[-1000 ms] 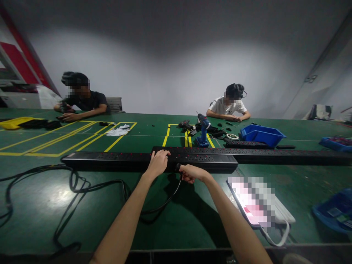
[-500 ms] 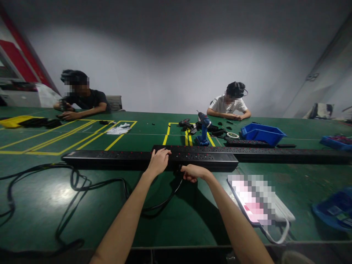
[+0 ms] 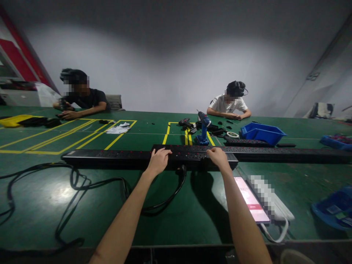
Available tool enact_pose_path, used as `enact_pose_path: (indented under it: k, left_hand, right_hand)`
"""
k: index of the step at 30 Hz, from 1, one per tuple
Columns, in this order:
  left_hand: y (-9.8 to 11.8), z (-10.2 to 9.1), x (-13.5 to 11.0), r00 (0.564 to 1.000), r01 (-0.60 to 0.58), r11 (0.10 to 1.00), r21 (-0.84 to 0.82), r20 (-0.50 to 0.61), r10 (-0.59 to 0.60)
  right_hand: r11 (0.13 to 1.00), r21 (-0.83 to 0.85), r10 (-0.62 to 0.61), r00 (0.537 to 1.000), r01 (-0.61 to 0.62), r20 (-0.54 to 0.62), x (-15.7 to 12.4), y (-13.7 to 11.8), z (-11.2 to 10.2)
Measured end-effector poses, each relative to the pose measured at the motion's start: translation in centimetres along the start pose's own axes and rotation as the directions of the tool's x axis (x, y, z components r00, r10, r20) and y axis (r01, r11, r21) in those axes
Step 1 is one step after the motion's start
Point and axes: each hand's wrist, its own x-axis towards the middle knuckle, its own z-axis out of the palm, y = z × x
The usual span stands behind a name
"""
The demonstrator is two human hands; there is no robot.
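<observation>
A long black power strip (image 3: 93, 157) with rows of sockets lies across the table in front of me. My left hand (image 3: 158, 160) rests on its top near the middle, palm down with fingers stretched out. Over the right part of the strip is my right hand (image 3: 219, 158), its fingers curled and closed at the top face; what they hold, if anything, is hidden. A black plug (image 3: 181, 169) sits against the strip's near side between my hands, and its black cable (image 3: 167, 201) curves down and left along the table.
Behind lies a second long power strip (image 3: 288, 154). A blue cordless drill (image 3: 202, 128), a tape roll (image 3: 233, 135) and a blue bin (image 3: 264, 133) stand beyond. A phone (image 3: 254, 201) lies at right, loose cable (image 3: 35, 168) at left. Two people sit across the table.
My right hand has left the plug at the strip's near side and moved up and right onto the strip's top. The plug stays at the strip. My left hand has not moved.
</observation>
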Motion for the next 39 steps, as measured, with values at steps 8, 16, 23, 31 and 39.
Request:
enact_pose_path:
  k: [8, 16, 23, 31, 39]
  left_hand:
    - [0.1, -0.4, -0.4, 0.998, -0.050, 0.999, 0.009, 0.025, 0.050]
    - [-0.4, -0.4, -0.2, 0.994, -0.060, 0.996, 0.061, 0.094, 0.054]
    - [-0.3, -0.5, 0.1, 0.992, -0.047, 0.997, 0.058, 0.117, 0.040]
    - [-0.5, -0.5, 0.2, 0.992, -0.044, 0.997, 0.059, 0.122, 0.037]
    - [-0.8, -0.9, 0.2, 0.991, -0.030, 0.997, 0.067, 0.129, 0.021]
  right_hand:
    - [0.930, -0.139, 0.286, 0.908, -0.340, -0.307, 0.0, 3.1, -1.4]
    - [0.901, -0.059, 0.424, 0.901, -0.430, -0.092, 0.5, 4.9, -2.4]
    - [0.895, -0.083, 0.430, 0.897, -0.439, -0.106, 0.7, 4.7, -1.8]
    - [0.893, -0.104, 0.428, 0.897, -0.439, -0.108, 0.9, 4.9, -1.4]
    - [0.895, -0.120, 0.417, 0.902, -0.429, -0.114, 0.3, 3.8, -1.4]
